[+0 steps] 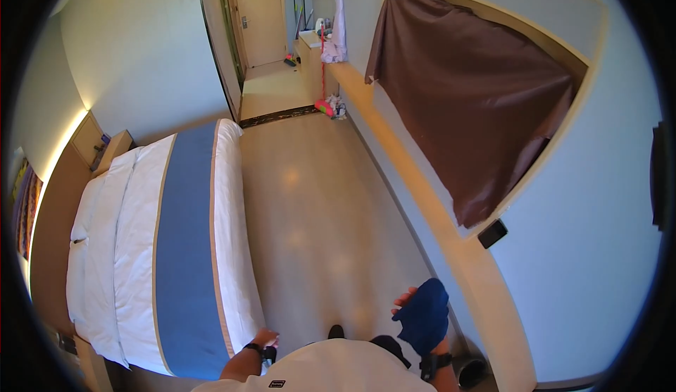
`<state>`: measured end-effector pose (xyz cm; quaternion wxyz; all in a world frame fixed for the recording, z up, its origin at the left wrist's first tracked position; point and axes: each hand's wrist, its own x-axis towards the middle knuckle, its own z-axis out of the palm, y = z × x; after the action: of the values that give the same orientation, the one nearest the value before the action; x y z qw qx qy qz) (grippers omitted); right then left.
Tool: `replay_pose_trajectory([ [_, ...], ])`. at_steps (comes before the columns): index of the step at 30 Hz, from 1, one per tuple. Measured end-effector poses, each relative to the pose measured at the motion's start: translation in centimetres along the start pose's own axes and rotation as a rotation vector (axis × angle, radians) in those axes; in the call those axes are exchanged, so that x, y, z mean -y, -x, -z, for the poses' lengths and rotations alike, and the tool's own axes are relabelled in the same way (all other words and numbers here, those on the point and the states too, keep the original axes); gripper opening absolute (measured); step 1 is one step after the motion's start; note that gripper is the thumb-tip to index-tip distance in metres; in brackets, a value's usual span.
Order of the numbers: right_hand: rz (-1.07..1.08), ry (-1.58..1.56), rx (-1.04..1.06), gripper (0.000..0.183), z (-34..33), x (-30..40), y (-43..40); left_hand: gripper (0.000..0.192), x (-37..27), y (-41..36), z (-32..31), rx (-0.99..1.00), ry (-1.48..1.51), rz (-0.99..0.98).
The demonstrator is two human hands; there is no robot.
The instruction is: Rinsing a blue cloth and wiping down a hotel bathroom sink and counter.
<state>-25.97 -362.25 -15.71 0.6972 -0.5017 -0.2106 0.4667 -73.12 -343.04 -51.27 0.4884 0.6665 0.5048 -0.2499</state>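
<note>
My right hand (404, 301) holds a dark blue cloth (425, 315) in front of me, at the lower right. The cloth drapes over most of the palm, and only some fingertips show past its left edge. Low beside the near corner of the bed is my left hand (268, 336), with its fingers loosely bent. Whether anything sits inside those fingers is too small to tell. A blue bed runner (186, 254) with tan borders crosses the white duvet (134, 265) to the left of that hand.
A wooden ledge (417, 180) runs along the right wall, with a black phone-like device (492, 233) by its edge. Brown sheeting (470, 91) covers the wall recess. A dark bin (471, 371) stands below my right arm. Far off are a mop (324, 108), a broom (290, 61) and a door (260, 19).
</note>
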Motion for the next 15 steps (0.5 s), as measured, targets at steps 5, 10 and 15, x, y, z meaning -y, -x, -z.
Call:
replay_pose_trajectory([
  [5,-0.408,-0.543,0.232,0.042,-2.1,-1.2,-6.9,0.022,-6.4,-2.7,4.0,0.054,1.068,-0.038],
  [10,-0.585,-0.392,0.170,0.042,-5.7,-3.1,-16.6,0.020,-10.5,-4.4,6.5,-0.020,0.821,0.137],
  [15,-0.733,-0.345,0.130,0.040,-7.6,-4.1,-29.7,0.026,-7.4,-5.1,12.2,-0.095,0.284,-0.047],
])
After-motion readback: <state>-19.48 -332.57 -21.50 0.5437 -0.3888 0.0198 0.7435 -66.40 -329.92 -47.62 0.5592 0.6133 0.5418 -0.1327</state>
